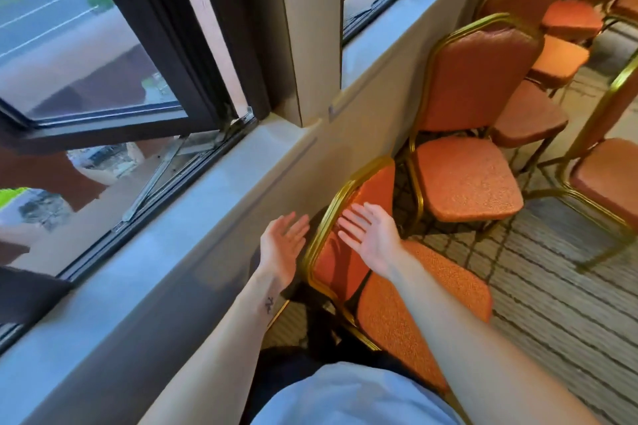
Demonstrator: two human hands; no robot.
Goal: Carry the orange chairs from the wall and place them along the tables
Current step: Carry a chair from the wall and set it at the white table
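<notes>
Backrest point(376, 190) of the nearest orange chair point(390, 321) stands edge-on between the two hands. Its gold frame point(321, 235) runs up and away past the fingertips, and the rest of the chair trails back beneath the right arm point(483, 352). The left hand point(281, 247) hangs on the wall side of the frame, palm turned inward. The right hand point(371, 240) hovers over the padded front face, palm turned toward the left one. The fingers point(348, 221) of both are straight and spread wide, holding nothing; whether any touches the frame I cannot tell. Both hands look about equally near, so the grip probably means closing inward from either side of the rail. Beyond the fingertips a second chair point(466, 179) stands along the wall point(241, 217). No bench is in view.
</notes>
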